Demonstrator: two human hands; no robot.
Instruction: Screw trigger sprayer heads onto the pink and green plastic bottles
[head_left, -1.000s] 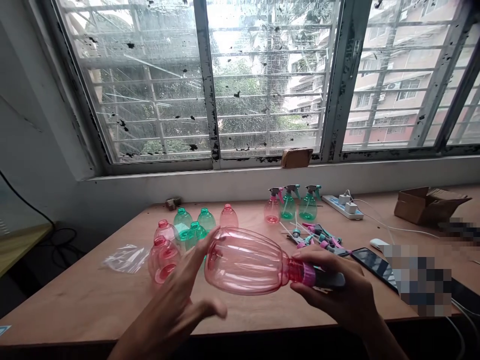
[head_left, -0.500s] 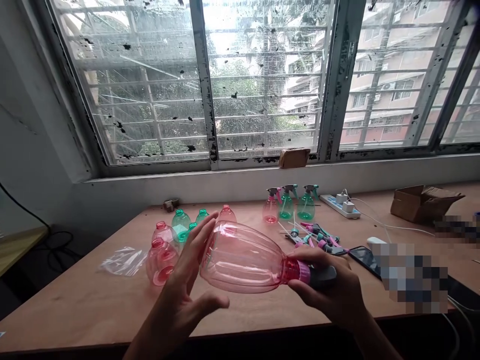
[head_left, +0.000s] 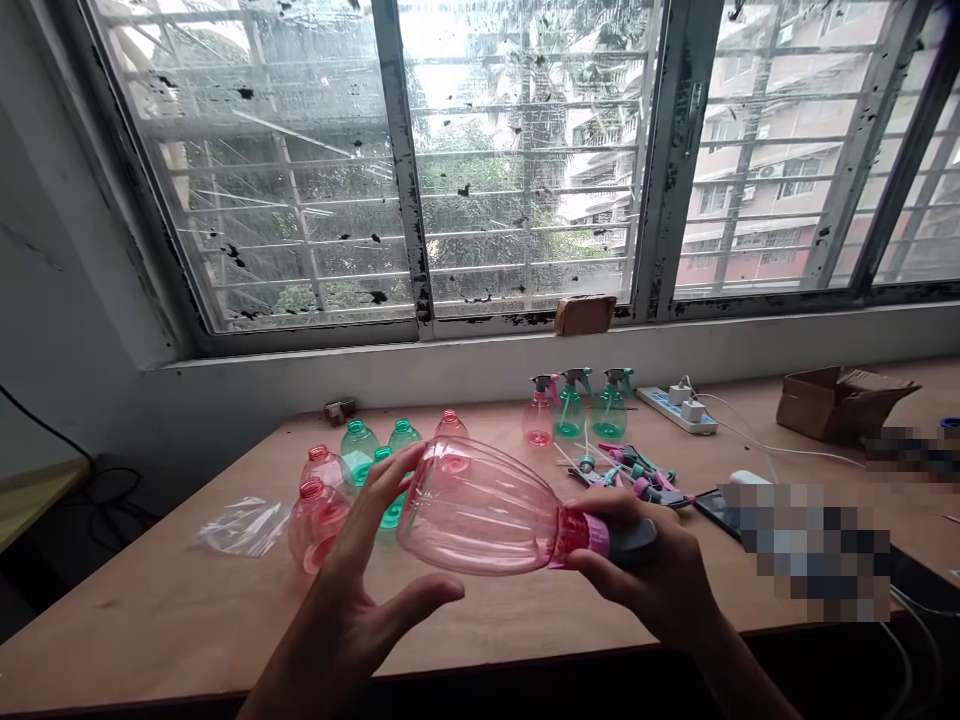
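Best to steady the pink bottle (head_left: 480, 515), tilted sideways above the near middle of the worktop (head_left: 165, 600), and, for any turn of the pink collar (head_left: 598, 535), go evenly without squeezing hard. Gripped at right by the right hand (head_left: 664, 575), curled round collar and grey head (head_left: 631, 543); flanked at left by the left hand (head_left: 356, 595), spread open, thumb apart, fingertip contact impossible to tell.
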